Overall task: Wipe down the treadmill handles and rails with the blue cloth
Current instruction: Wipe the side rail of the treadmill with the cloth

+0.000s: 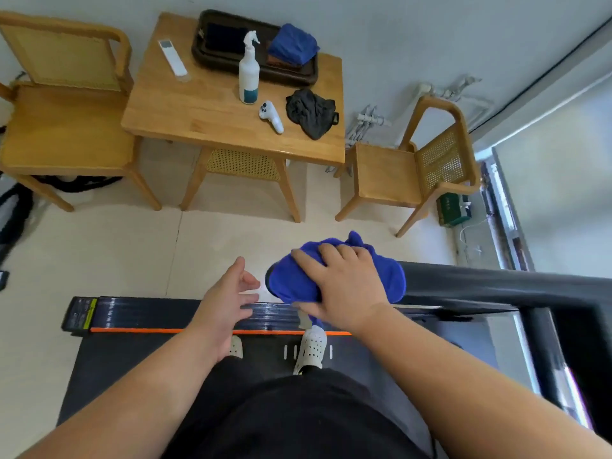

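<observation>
At the free end of the treadmill rail point(480, 284), the right hand point(344, 286) grips the blue cloth point(291, 286) over the bar (long axis running rightward); the left hand point(225, 299) hovers just beside it, fingers loose, holding nothing

Looks like a room in a home, with one side given over to exercise. Pale tiled floor point(116, 246) and plain white wall point(381, 34). Small wooden table point(205, 107) between a left chair point(59, 134) and a right chair point(387, 173), both wooden with woven cane backs, and a third chair point(243, 164) pushed under it. On the tabletop, household bits: white remote point(172, 57), spray bottle point(249, 72), dark tray point(291, 77), white handheld controller point(271, 115). White heating pipes point(367, 119) low on the wall, pale roller blind point(563, 167) at the right. In the foreground, a black treadmill point(132, 314) with an orange stripe.
</observation>
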